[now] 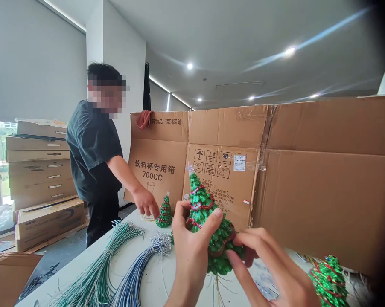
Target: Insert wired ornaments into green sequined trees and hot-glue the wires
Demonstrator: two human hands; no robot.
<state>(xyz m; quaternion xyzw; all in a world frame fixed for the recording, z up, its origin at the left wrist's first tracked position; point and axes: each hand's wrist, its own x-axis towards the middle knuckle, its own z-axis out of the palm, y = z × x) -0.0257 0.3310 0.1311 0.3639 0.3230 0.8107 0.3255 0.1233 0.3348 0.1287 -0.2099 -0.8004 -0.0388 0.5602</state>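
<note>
My left hand (192, 251) is wrapped round a small green Christmas tree (220, 243) with red garlands and a pale star on top. The tree leans a little to the left, lifted above the white table. At its lower right side, the fingers and thumb of my right hand (272, 264) press on the garland and the branches. Thin wire ends hang below its base. Near my right hand, at the lower right, stands another glittery green tree (330, 279). A third tree (164, 213) stands beyond my left hand.
Bundles of green wires (104, 260) and blue wires (136, 270) lie on the white table (154, 290). Cardboard panels (224, 128) form a wall behind it. At left, a person (94, 149) reaches one hand towards the far tree. Stacked boxes (40, 170) stand behind that person.
</note>
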